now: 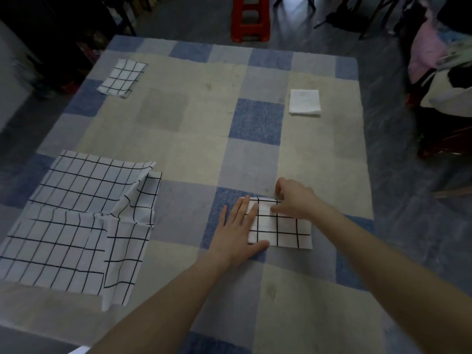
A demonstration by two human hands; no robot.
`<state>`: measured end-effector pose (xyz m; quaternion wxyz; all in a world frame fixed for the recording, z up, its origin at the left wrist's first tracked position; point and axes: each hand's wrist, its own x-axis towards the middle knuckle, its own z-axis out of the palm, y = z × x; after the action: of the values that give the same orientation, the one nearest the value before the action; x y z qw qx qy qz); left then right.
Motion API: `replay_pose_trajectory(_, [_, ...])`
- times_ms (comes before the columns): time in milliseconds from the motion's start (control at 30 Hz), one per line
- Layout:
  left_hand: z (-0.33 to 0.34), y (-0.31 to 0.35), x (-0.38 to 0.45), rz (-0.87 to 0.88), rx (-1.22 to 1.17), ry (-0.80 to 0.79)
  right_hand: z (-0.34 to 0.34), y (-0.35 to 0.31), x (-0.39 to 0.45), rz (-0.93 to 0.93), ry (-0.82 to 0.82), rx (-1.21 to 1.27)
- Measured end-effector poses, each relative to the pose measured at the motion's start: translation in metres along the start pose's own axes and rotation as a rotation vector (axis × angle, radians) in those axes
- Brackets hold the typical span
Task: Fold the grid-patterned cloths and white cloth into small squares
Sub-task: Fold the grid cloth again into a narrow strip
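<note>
A small folded grid-patterned cloth [281, 231] lies near the front middle of the table. My left hand [238, 235] presses flat on its left edge with straight fingers. My right hand [291, 199] pinches the cloth's far right corner with curled fingers. A large grid-patterned cloth [76, 223] lies spread and rumpled at the front left. Another folded grid-patterned square [122, 78] rests at the far left. A folded white cloth [304, 102] sits at the far right.
The table wears a blue, grey and cream checked cover [194, 139]. A red stool [250, 19] stands beyond the far edge. Dark chairs and piled clothes [439, 72] crowd the right side.
</note>
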<state>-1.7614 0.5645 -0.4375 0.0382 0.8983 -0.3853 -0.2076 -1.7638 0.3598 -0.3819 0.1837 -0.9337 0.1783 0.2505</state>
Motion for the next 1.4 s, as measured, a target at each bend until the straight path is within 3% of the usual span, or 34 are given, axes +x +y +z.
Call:
replay_pose_trajectory(300, [0.002,-0.003,-0.002,0.029,-0.057,0.044,-0.008,-0.013,0.007,0.010,-0.134,0.041])
replay_pose_trajectory(500, [0.004,-0.003,-0.003,0.030,-0.053,0.067,-0.006,-0.015,0.007,0.048,-0.046,0.068])
replay_pose_trajectory(667, [0.004,-0.003,-0.003,0.033,-0.057,0.072,-0.009,-0.021,0.010,0.108,-0.075,0.076])
replay_pose_trajectory(967, [0.005,-0.005,-0.007,0.065,-0.130,0.171,-0.007,-0.019,0.015,-0.007,-0.135,0.062])
replay_pose_trajectory(1100, [0.012,-0.015,-0.012,0.167,-0.212,0.298,-0.010,-0.001,0.019,0.053,0.054,0.251])
replay_pose_trajectory(1233, [0.015,-0.013,-0.010,0.142,-0.089,0.221,-0.015,0.034,0.012,0.258,0.353,0.491])
replay_pose_trajectory(1400, [0.016,-0.012,-0.008,0.107,-0.024,0.165,-0.007,0.072,0.006,0.456,0.484,0.686])
